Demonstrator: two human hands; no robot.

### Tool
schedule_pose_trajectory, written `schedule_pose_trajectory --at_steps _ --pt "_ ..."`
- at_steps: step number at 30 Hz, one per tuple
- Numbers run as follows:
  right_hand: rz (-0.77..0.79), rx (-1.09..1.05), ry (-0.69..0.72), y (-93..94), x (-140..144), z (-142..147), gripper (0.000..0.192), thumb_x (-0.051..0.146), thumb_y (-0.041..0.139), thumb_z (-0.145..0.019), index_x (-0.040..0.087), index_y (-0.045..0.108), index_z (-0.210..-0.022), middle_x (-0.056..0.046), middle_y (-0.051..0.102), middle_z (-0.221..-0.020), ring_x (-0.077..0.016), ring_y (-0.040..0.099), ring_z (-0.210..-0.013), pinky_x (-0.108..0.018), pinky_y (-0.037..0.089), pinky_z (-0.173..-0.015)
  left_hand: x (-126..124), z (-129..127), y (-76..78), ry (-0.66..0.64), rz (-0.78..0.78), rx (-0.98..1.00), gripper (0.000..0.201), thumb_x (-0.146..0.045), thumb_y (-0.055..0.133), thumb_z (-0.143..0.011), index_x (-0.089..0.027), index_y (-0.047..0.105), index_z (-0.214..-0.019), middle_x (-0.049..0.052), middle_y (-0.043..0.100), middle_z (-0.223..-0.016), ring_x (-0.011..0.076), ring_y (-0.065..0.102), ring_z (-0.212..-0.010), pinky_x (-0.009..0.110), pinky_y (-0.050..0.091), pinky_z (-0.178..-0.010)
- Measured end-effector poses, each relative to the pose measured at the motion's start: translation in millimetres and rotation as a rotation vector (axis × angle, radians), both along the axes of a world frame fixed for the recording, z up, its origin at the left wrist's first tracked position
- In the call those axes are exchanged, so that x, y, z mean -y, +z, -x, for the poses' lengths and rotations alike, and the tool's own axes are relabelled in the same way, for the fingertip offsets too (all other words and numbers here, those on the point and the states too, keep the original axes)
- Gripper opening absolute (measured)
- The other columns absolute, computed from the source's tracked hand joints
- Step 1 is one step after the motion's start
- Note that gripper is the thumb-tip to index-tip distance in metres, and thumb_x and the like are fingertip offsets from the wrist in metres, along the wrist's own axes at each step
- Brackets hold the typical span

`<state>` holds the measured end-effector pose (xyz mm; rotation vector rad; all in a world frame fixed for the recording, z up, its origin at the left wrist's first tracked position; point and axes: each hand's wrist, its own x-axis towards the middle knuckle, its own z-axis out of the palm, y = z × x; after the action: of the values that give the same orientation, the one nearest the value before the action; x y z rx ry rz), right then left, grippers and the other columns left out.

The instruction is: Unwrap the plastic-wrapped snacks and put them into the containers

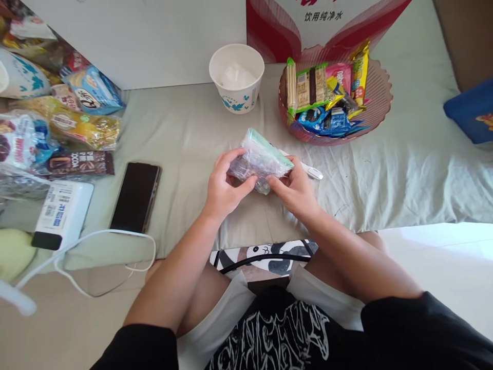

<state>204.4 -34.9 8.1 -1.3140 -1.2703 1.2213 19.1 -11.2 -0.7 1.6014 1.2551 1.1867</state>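
Note:
Between my two hands is a small packet in crinkled clear plastic wrap (260, 163), with a pale green edge along its top. My left hand (227, 182) grips its left side, thumb in front and fingers partly hidden behind. On the right side my right hand (295, 187) closes on it the same way. What lies inside the wrap is hard to make out. Just behind the packet, a white utility-knife-like tool (313, 171) rests on the cloth, mostly covered by the packet and hand.
A paper cup (238, 100) with white material inside stands behind my hands. Right of it sits a pink glass bowl (379, 103) of wrapped snacks. To the left lie a phone (135, 198), a white power bank (67, 210) with a cable, and several snack bags (84, 123).

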Motion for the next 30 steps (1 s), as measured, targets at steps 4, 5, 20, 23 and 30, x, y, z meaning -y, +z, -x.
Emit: schedule_pose_trajectory --at_steps 4,5,20,23,30 --pt "-0.178 0.365 -0.030 12.3 -2.8 -20.2 0.020 0.038 0.061 -0.094 0.023 0.065 -0.106 -0.005 0.072 -0.093 -0.0194 0.066 -0.080 -0.035 0.055 -0.071 -9.7 9.8 -5.4 0.074 -0.018 0.014 0.056 -0.029 0.077 -0.077 -0.025 0.064 -0.131 0.008 0.066 -0.127 0.0235 0.069 -0.113 0.038 0.061 -0.097" --pt "-0.252 0.493 -0.062 13.9 -3.7 -26.9 0.016 0.034 0.060 -0.094 0.022 0.067 -0.102 -0.006 0.073 -0.094 -0.0210 0.066 -0.083 -0.037 0.055 -0.075 -12.5 13.8 -7.2 0.114 -0.052 -0.017 0.056 -0.027 0.077 -0.076 -0.025 0.065 -0.130 0.008 0.065 -0.127 0.0243 0.067 -0.116 0.039 0.059 -0.102" --pt "-0.318 0.966 -0.111 -2.5 -12.8 -59.4 0.019 0.028 0.059 -0.093 0.021 0.072 -0.104 -0.016 0.070 -0.111 -0.0326 0.063 -0.098 -0.050 0.052 -0.090 -24.8 31.8 -20.6 0.141 -0.078 -0.174 0.081 -0.029 0.086 -0.076 -0.029 0.049 -0.149 0.012 0.056 -0.145 0.0297 0.060 -0.135 0.045 0.055 -0.112" --pt "-0.311 0.784 -0.084 10.1 -2.9 -49.4 0.020 0.030 0.056 -0.096 0.022 0.072 -0.105 -0.009 0.073 -0.093 -0.0240 0.065 -0.079 -0.039 0.053 -0.075 -23.1 32.0 -20.1 0.127 -0.041 -0.139 0.081 -0.036 0.088 -0.077 -0.030 0.047 -0.147 0.012 0.057 -0.143 0.0270 0.066 -0.126 0.041 0.060 -0.102" --pt "-0.426 0.590 0.051 16.1 21.6 -13.6 0.029 0.033 0.049 -0.103 0.021 0.075 -0.106 -0.005 0.076 -0.081 -0.0184 0.068 -0.069 -0.030 0.051 -0.066 -15.8 24.6 -10.7 0.106 0.003 -0.171 0.079 -0.038 0.089 -0.074 -0.026 0.053 -0.142 0.013 0.060 -0.142 0.0267 0.068 -0.119 0.032 0.064 -0.084"
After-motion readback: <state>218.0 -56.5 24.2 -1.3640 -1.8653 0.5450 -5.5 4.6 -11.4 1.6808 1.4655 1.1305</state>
